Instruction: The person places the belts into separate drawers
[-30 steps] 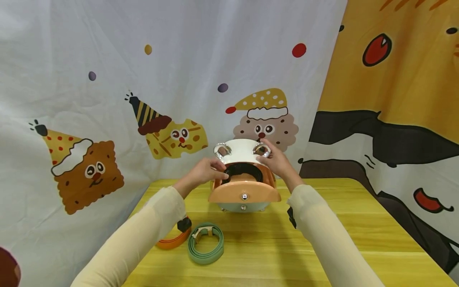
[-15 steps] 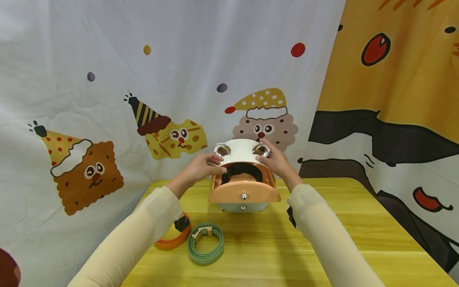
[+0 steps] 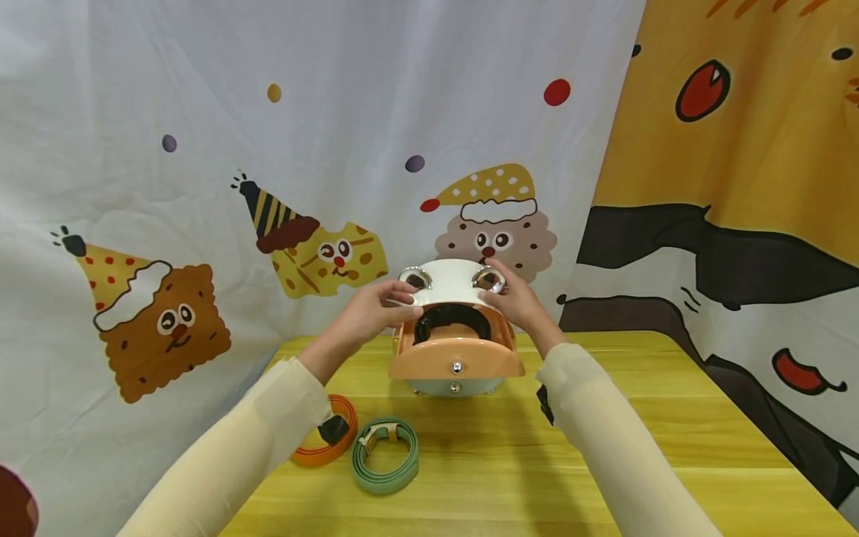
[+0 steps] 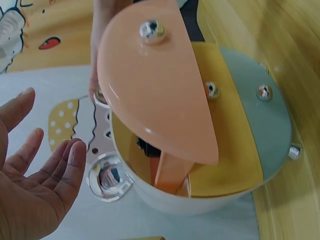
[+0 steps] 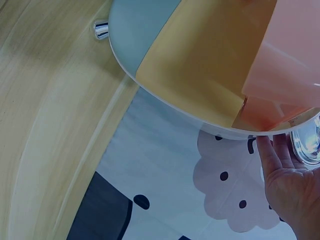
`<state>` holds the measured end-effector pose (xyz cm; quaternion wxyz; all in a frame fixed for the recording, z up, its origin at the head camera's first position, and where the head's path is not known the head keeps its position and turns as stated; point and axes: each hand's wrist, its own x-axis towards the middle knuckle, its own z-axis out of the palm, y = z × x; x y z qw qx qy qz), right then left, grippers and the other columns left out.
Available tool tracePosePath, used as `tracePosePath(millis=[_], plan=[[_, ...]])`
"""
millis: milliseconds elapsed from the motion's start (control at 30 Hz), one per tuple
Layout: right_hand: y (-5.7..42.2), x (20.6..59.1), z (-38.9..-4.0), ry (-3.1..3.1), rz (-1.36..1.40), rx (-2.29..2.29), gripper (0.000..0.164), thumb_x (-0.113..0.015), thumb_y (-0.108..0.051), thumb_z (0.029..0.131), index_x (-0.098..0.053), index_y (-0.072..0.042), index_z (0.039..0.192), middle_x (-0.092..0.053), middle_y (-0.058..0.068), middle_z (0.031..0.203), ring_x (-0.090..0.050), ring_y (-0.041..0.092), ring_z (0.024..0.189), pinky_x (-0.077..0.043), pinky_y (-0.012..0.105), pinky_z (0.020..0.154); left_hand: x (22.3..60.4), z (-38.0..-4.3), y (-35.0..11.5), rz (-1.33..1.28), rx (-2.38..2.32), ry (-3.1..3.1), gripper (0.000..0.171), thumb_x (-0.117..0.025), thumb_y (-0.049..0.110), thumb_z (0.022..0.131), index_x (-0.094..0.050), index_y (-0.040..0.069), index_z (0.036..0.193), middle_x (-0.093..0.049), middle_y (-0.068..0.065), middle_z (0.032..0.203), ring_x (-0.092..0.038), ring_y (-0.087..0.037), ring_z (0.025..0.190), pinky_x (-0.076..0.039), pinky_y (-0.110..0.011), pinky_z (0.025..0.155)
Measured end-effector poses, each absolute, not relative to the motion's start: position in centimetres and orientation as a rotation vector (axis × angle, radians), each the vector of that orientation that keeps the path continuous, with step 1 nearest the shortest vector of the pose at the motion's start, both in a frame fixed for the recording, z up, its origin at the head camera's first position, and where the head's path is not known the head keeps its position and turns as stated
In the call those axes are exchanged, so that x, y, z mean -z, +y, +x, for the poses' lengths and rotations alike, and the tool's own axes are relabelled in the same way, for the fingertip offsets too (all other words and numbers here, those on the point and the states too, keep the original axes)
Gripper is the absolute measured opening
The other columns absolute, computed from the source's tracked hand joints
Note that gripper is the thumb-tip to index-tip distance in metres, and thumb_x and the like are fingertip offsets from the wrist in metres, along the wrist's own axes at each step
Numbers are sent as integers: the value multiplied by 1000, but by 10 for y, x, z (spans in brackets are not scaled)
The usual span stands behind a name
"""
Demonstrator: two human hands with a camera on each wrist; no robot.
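A small white drawer box (image 3: 451, 280) with two shiny silver ball eyes stands at the table's back. Its orange top drawer (image 3: 456, 358) is pulled out. Inside lies a coiled black belt (image 3: 455, 314). My right hand (image 3: 522, 302) holds the box at the right silver eye, thumb in front and a finger behind; the right wrist view has its fingertips against the box's side. By the left eye my left hand (image 3: 369, 313) is spread and holds nothing. In the left wrist view, its fingers (image 4: 70, 175) stand apart from the box.
An orange belt (image 3: 342, 440) with a black buckle and a green belt (image 3: 385, 485) with a gold buckle lie coiled on the yellow wooden table (image 3: 483, 485), left of centre. A printed cartoon curtain (image 3: 349, 112) hangs behind the box.
My left hand has drawn back from the black belt, up and to the left, its fingers spreading. The belt stays in the drawer. My right hand keeps its place on the box.
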<state>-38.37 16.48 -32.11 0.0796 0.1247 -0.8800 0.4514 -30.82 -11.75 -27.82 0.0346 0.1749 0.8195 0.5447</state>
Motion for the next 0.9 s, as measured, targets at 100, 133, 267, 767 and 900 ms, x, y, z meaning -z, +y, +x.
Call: tracePosePath(millis=[100,133,267,767,900], plan=[[165,321,-383,-2636,372,-1348,69,-64,-18,99,-28,-28,157,-33,16,156,-51,41,124,-46,55,97,276,-300,-115,538,-1699,2501,36,-74,19,91,-61,9,123,-63,-11,118,-65,-26,102,-51,-52,93],[165,321,-383,-2636,372,-1348,69,-64,-18,99,-28,-28,157,-33,15,157,-51,41,124,-46,54,97,276,-298,-115,542,-1710,2494,35,-74,18,92,-61,8,123,-64,-11,117,-65,-26,101,-51,-51,92],[165,321,-383,-2632,374,-1355,69,-64,-18,99,-28,-28,157,-31,14,158,-51,40,123,-46,54,97,276,-288,-114,572,-1772,2462,35,-72,15,93,-60,6,124,-64,-13,114,-65,-28,100,-52,-52,91],[164,320,-382,-2630,357,-1378,69,-64,-17,99,-29,-29,156,-38,18,153,-54,39,120,-48,52,95,298,-264,-108,600,-1904,2371,31,-73,13,92,-62,4,120,-63,-11,110,-63,-29,98,-53,-52,87],[164,320,-381,-2631,357,-1369,69,-64,-18,98,-29,-29,156,-38,19,152,-54,39,119,-48,53,95,306,-259,-104,573,-1910,2376,30,-74,13,91,-64,5,118,-64,-10,108,-63,-22,93,-54,-48,85]])
